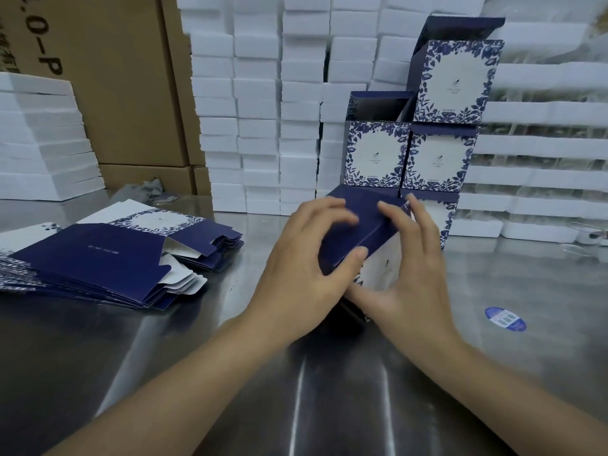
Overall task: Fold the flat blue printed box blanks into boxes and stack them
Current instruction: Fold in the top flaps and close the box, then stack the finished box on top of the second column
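Observation:
A partly folded blue printed box (368, 222) stands tilted on the steel table at centre. My left hand (306, 268) grips its dark blue side, thumb on the near face and fingers curled over the top. My right hand (408, 268) holds the box's right side, fingers bent over the top edge. A fanned pile of flat blue blanks (108, 258) lies at left. Folded boxes (437, 136) are stacked behind, several with open lids.
White foam trays (263, 110) are piled in a wall behind the table, with more foam at the left (42, 139) and right. Brown cartons (125, 77) stand at back left. A blue oval sticker (505, 318) lies on the steel table (329, 390).

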